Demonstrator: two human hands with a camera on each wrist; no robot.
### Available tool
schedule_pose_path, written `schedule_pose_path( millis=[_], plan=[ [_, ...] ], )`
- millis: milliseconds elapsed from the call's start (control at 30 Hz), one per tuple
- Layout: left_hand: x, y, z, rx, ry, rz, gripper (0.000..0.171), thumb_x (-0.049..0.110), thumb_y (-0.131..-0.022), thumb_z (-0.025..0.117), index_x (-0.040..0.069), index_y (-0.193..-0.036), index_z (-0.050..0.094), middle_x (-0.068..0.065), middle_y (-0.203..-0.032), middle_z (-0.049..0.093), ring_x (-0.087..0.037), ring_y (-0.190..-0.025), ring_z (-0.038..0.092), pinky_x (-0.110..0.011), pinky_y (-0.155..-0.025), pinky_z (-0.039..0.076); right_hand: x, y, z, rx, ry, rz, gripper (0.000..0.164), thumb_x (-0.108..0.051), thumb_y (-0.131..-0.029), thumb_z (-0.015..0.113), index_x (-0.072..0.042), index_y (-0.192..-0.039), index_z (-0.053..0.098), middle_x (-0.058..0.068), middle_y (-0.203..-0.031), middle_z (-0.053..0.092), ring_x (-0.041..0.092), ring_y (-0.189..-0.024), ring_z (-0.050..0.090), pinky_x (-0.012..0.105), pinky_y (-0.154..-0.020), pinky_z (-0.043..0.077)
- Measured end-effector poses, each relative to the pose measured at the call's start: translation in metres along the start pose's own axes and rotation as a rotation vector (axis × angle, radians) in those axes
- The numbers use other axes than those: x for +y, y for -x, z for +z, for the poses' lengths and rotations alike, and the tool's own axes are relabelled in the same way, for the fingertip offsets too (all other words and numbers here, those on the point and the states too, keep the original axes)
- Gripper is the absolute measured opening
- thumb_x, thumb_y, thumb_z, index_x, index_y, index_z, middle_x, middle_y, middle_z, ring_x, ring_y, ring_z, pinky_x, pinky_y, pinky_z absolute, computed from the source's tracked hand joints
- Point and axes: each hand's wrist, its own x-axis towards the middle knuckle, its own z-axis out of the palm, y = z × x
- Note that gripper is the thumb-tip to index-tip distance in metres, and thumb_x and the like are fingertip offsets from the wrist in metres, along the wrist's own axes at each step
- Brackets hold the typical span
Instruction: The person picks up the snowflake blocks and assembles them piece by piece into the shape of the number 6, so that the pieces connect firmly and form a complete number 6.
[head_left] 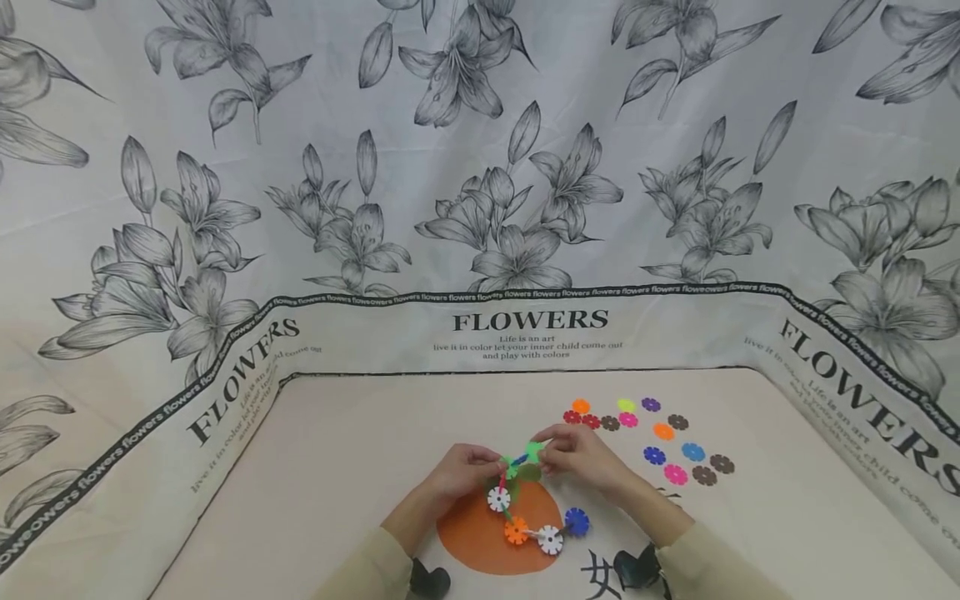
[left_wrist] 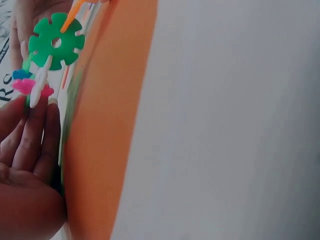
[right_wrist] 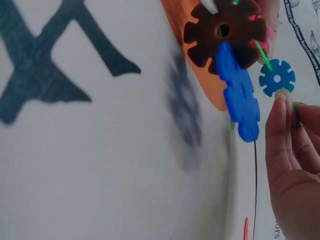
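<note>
A chain of notched plastic discs hangs in a curve between and below my hands. My left hand [head_left: 467, 472] pinches it near a green disc [head_left: 512, 468] and a pink disc [left_wrist: 24, 87]. My right hand [head_left: 587, 457] pinches a blue disc [right_wrist: 277, 78] and a bright green disc [head_left: 534, 452], which shows edge-on in the right wrist view. From the left hand the chain runs down through a white disc [head_left: 498, 499], an orange disc [head_left: 516, 531] and another white disc [head_left: 550, 540]. It ends in a dark blue disc [head_left: 577, 522], joined to a brown disc [right_wrist: 200, 30].
Several loose discs in mixed colours, among them a pink disc [head_left: 676, 474] and a light blue disc [head_left: 693, 452], lie beyond my right forearm. Under the chain, the pale cloth [head_left: 337, 467] bears a printed orange circle [head_left: 472, 542]. Flower-printed fabric [head_left: 525, 333] rises behind and at both sides.
</note>
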Motion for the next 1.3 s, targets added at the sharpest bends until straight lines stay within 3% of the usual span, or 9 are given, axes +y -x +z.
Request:
schedule_pose_path(
  millis=[233,400,533,667,800,1067,1200,1300],
  plan=[
    [0.004,0.0,0.004,0.046,0.027,-0.009,0.018,0.023,-0.096,0.074,0.006,-0.101,0.078,-0.002,-0.093,0.074,-0.017,-0.092,0.064,-0.048,-0.101,0.049,0.006,0.0,0.003,-0.026,-0.051,0.001,0.033,-0.008,-0.1,0.063,0.01,-0.128,0.06,0.028,-0.098,0.073,0.03,-0.085,0.072,0.034,-0.082,0.06],
    [0.004,-0.001,0.003,0.044,0.028,-0.035,0.019,0.025,-0.095,0.075,0.007,-0.1,0.079,-0.002,-0.092,0.074,-0.017,-0.093,0.063,-0.052,-0.104,0.045,0.006,-0.001,0.005,-0.015,-0.045,0.007,0.033,-0.008,-0.1,0.063,0.009,-0.128,0.06,0.028,-0.096,0.072,0.026,-0.083,0.072,0.033,-0.081,0.06],
    [0.002,-0.003,0.001,0.023,0.042,-0.026,0.019,0.025,-0.095,0.075,0.007,-0.1,0.079,-0.003,-0.092,0.075,-0.018,-0.092,0.064,-0.049,-0.103,0.048,0.004,-0.002,0.007,-0.005,0.014,0.007,0.033,-0.009,-0.1,0.063,0.007,-0.128,0.06,0.027,-0.093,0.071,0.028,-0.081,0.07,0.032,-0.077,0.059],
    [-0.003,-0.002,-0.002,-0.006,0.062,-0.022,0.018,0.022,-0.094,0.076,0.007,-0.102,0.077,-0.003,-0.093,0.075,-0.017,-0.091,0.066,-0.045,-0.1,0.052,0.001,0.003,0.003,0.018,0.155,0.022,0.035,-0.014,-0.1,0.065,0.003,-0.13,0.06,0.019,-0.1,0.068,0.028,-0.079,0.067,0.033,-0.069,0.057],
    [-0.008,0.0,-0.004,-0.032,0.06,-0.019,0.018,0.021,-0.094,0.076,0.007,-0.104,0.075,-0.002,-0.095,0.075,-0.016,-0.092,0.067,-0.045,-0.101,0.051,0.001,0.02,-0.019,0.067,0.311,0.048,0.032,-0.015,-0.099,0.068,0.001,-0.126,0.063,0.01,-0.107,0.066,0.025,-0.08,0.067,0.032,-0.066,0.056],
    [-0.002,0.0,-0.008,-0.049,0.062,-0.001,0.019,0.022,-0.094,0.076,0.006,-0.104,0.076,-0.003,-0.095,0.075,-0.017,-0.093,0.067,-0.047,-0.105,0.048,0.004,0.067,-0.092,0.235,0.653,0.124,0.032,-0.015,-0.092,0.074,0.001,-0.118,0.066,0.004,-0.092,0.062,0.019,-0.075,0.056,0.029,-0.059,0.048],
    [-0.002,-0.004,-0.008,-0.059,0.059,0.004,0.018,0.022,-0.094,0.075,0.007,-0.103,0.077,-0.002,-0.094,0.075,-0.016,-0.093,0.066,-0.046,-0.105,0.048,0.012,0.087,-0.117,0.237,0.771,0.226,0.033,-0.016,-0.088,0.077,0.003,-0.112,0.065,0.004,-0.085,0.058,0.019,-0.075,0.052,0.031,-0.06,0.044],
    [-0.003,-0.006,-0.008,-0.067,0.062,0.006,0.018,0.022,-0.095,0.075,0.006,-0.103,0.077,-0.002,-0.094,0.074,-0.016,-0.094,0.064,-0.043,-0.103,0.048,0.02,0.095,-0.127,0.206,0.798,0.277,0.028,-0.016,-0.086,0.078,0.001,-0.105,0.065,0.003,-0.08,0.054,0.019,-0.073,0.05,0.031,-0.061,0.041]
  ],
)
